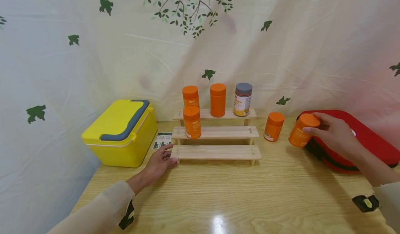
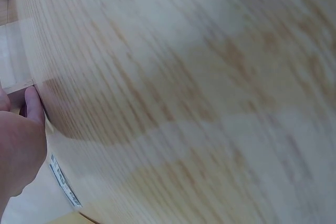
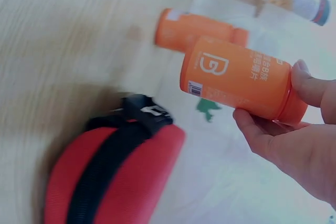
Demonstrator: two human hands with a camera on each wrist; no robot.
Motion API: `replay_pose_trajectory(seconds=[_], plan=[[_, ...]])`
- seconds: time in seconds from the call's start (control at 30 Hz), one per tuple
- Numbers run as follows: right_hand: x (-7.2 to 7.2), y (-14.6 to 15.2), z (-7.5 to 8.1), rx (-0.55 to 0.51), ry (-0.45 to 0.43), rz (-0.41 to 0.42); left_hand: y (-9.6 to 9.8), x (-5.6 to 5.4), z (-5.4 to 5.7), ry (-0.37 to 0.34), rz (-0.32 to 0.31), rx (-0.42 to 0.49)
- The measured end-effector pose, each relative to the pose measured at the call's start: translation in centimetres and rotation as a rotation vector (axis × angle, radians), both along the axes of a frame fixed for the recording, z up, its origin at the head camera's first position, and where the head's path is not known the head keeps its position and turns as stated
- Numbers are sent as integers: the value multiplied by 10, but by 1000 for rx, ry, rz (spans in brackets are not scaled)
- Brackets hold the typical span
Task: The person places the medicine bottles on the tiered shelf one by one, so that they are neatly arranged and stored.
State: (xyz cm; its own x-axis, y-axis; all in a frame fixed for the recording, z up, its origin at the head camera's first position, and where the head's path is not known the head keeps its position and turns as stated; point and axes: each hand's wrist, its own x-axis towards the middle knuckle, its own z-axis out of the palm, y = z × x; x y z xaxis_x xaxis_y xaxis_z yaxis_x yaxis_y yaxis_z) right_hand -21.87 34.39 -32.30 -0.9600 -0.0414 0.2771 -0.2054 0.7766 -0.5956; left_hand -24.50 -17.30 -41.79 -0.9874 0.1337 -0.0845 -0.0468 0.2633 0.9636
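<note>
My right hand [image 1: 337, 131] grips an orange supplement bottle [image 1: 300, 135] near its cap, held tilted beside the red bag. In the right wrist view, white print and a barcode show on the held bottle [image 3: 231, 77]. My left hand [image 1: 158, 163] holds the left end of the lowest step of a three-step wooden rack [image 1: 215, 152], its thumb at the front edge [image 2: 34, 106]. On the top step stand two orange bottles [image 1: 217, 100] and a white-and-yellow bottle with a grey cap [image 1: 242, 100]. One more orange bottle [image 1: 192, 123] stands on the middle step, at the left.
Another orange bottle [image 1: 274, 127] stands on the table [image 1: 206, 192] right of the rack. A red bag [image 1: 365, 136] with black straps lies at the right. At the left is a yellow cooler box [image 1: 120, 133], with a printed card [image 1: 162, 141] beside it. A patterned curtain hangs behind.
</note>
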Motion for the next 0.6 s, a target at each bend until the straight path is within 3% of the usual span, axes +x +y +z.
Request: replay_pose_trajectory(seconds=[0.27, 0.6], plan=[[15, -24, 26, 7, -38, 26, 0, 1, 1, -6, 0, -2], [17, -74, 42, -10, -17, 154, 0, 0, 1, -8, 4, 3]])
